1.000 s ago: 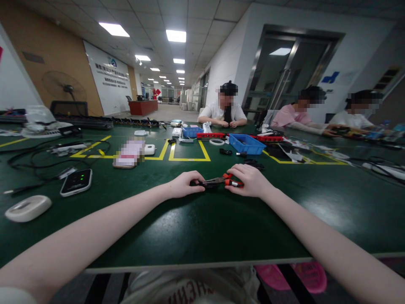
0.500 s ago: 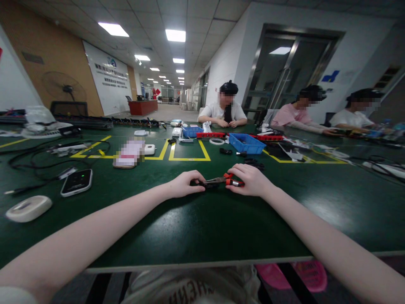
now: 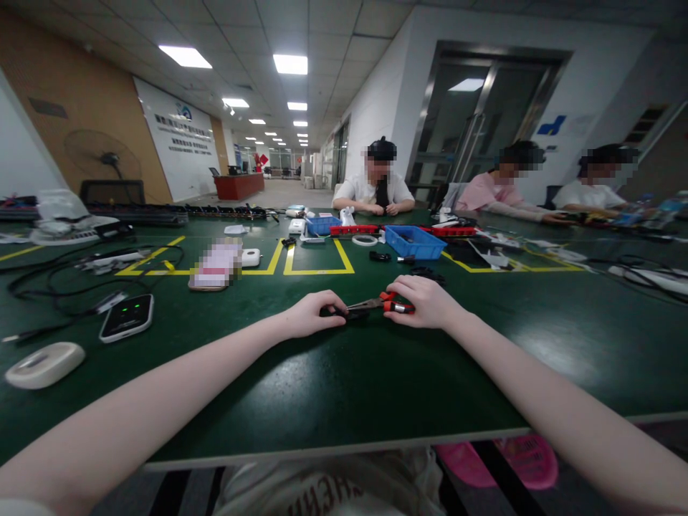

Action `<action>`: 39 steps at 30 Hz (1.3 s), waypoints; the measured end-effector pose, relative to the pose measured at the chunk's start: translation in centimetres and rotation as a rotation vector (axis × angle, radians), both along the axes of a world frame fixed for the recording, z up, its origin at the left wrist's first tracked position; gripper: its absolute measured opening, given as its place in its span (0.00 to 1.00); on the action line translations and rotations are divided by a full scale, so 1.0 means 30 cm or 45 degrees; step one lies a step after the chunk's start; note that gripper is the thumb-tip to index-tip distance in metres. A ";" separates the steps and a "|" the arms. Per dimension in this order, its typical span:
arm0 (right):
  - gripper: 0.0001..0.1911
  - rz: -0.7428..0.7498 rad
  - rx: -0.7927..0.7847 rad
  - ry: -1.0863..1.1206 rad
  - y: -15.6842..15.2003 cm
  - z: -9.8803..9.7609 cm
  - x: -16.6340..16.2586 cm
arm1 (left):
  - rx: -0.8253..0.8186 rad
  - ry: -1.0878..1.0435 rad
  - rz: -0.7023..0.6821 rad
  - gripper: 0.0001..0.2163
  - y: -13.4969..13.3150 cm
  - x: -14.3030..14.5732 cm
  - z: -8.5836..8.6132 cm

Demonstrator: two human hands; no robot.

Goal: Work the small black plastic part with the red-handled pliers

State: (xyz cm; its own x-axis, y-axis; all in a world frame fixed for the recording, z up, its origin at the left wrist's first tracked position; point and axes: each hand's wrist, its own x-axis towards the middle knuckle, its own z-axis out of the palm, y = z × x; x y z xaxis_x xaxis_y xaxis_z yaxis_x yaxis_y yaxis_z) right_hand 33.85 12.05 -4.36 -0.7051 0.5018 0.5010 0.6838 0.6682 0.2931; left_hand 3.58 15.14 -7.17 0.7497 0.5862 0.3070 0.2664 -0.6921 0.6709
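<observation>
My right hand is closed round the red handles of a pair of pliers that rest low over the green table. The metal jaws point left toward my left hand. That hand is curled shut, pinching a small dark part right at the jaw tips. I cannot make out what the part is. Both forearms lie along the table from its near edge.
A phone with green lights and a white oval device lie at the left among black cables. A blue bin, red strips and yellow floor-tape marks sit further back. Three people work along the far side and right.
My hands and the pliers have stayed put. The view has shifted slightly, so everything sits a little lower and to the left in the picture.
</observation>
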 end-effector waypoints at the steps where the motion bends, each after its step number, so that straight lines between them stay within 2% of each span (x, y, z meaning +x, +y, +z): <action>1: 0.21 0.001 -0.002 0.005 -0.001 0.000 0.000 | -0.001 0.000 -0.001 0.10 0.000 0.000 0.000; 11: 0.20 0.035 -0.045 0.052 -0.010 0.002 -0.029 | -0.019 -0.022 -0.018 0.10 0.006 0.002 -0.006; 31: 0.19 0.019 -0.128 0.053 -0.010 0.008 -0.018 | -0.020 -0.008 -0.004 0.09 0.002 0.002 -0.001; 39: 0.19 0.013 -0.218 0.106 -0.016 0.006 -0.035 | -0.019 0.009 0.005 0.11 0.004 0.000 -0.003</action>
